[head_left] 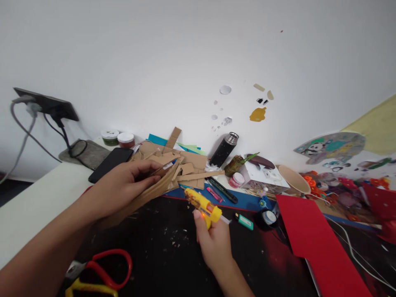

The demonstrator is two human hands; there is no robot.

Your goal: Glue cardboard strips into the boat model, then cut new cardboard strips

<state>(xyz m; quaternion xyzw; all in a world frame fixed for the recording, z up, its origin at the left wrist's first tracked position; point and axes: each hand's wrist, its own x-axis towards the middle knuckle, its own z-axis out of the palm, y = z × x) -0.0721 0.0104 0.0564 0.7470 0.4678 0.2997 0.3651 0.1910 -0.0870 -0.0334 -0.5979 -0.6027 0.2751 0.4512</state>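
My right hand [213, 239] is wrapped around the handle of a yellow hot glue gun [199, 200]. A small light glows orange on the gun, and a clear glue stick pokes out behind it. The nozzle points up and left, apart from the cardboard. With my left hand [130, 181] I grip a curved brown cardboard piece [151, 192], thumb and fingers closed over its near end. Behind it lies a heap of cardboard scraps [185, 169]. Red-handled scissors [111, 268] rest below my left forearm, beside a yellow handle [89, 287].
A black flask [225, 148] leans near the wall. A box cutter [221, 189], a green lighter [244, 221] and a red sheet [321, 243] lie to the right. A black phone [111, 163] and two jars [126, 140] are at left. A white cable [349, 239] crosses the right side.
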